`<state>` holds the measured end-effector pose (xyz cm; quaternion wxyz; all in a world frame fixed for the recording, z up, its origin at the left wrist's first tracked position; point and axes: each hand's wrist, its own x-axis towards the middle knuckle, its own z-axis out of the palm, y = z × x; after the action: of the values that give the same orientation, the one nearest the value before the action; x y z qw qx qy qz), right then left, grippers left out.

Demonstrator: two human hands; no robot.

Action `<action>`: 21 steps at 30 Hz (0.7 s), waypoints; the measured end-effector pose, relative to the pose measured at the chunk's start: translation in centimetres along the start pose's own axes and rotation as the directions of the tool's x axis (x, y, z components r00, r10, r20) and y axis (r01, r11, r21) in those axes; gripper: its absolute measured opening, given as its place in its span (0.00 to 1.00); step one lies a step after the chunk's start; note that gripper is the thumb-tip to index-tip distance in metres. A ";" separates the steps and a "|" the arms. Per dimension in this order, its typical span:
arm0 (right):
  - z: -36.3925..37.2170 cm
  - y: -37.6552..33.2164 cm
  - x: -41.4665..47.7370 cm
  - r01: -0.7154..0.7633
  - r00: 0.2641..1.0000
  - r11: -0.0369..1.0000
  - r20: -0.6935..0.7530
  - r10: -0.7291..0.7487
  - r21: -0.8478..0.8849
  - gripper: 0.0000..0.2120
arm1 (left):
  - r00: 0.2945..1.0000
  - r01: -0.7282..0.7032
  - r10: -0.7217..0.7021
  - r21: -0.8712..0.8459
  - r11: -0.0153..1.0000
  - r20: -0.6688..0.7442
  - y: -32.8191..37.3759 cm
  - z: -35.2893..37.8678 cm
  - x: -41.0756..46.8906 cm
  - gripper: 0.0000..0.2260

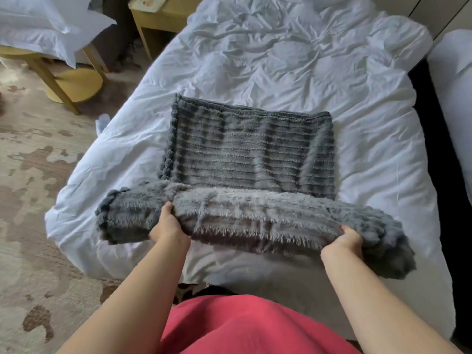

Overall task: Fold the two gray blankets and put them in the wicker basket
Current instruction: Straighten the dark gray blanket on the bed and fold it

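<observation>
Currently, head view: the left hand (pixel 168 226) and right hand (pixel 350 241) each curl round the raised near fold of the gray blanket (pixel 250 154), which lies ahead on the bed (pixel 281 60). Risk: the unsupported ends outside both hands sag and could skew the fold.

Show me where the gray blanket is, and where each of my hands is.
gray blanket (pixel 250 149): head view, its flat ribbed middle.
left hand (pixel 166 224): head view, the back of the hand.
right hand (pixel 350 239): head view, the back of the hand.
</observation>
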<state>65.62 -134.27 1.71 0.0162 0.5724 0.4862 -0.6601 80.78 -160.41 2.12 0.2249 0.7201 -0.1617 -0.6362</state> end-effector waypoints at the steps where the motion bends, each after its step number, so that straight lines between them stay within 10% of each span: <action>1: 1.4 -0.6 -0.6 0.026 0.999 1.000 0.027 -0.026 0.004 0.21 | 1.000 -0.029 0.029 0.021 0.999 0.006 0.9 1.3 0.0 0.26; 4: 5.6 -2.7 -1.4 0.070 0.973 0.996 0.218 -0.080 0.055 0.08 | 0.953 -0.276 0.247 0.165 0.947 0.173 2.9 5.2 0.4 0.33; 8: 10.8 -4.6 -1.0 0.223 0.858 0.954 0.506 -0.093 -0.202 0.18 | 0.613 -0.771 0.495 0.332 0.543 0.616 4.7 10.5 2.8 0.21; 10: 13.0 -4.0 0.0 0.401 0.828 0.786 0.554 -0.091 -0.470 0.19 | 0.534 -0.845 0.362 0.487 0.219 0.764 4.6 12.8 5.0 0.24; 14: 15.3 -2.6 2.5 0.462 0.847 0.362 0.524 0.090 -0.809 0.26 | 0.632 -0.747 -0.073 0.580 -0.325 0.772 3.9 15.6 9.2 0.28; 21: 18.8 -1.4 3.4 0.661 0.749 -0.042 0.663 -0.021 -0.749 0.21 | 0.582 -0.712 0.347 0.667 -0.220 0.736 4.0 19.2 9.2 0.16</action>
<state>49.72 -144.12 -2.45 0.3377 0.0763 0.9063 -0.2425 63.26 -170.83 -5.19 -0.0759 0.4243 -0.8559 -0.2857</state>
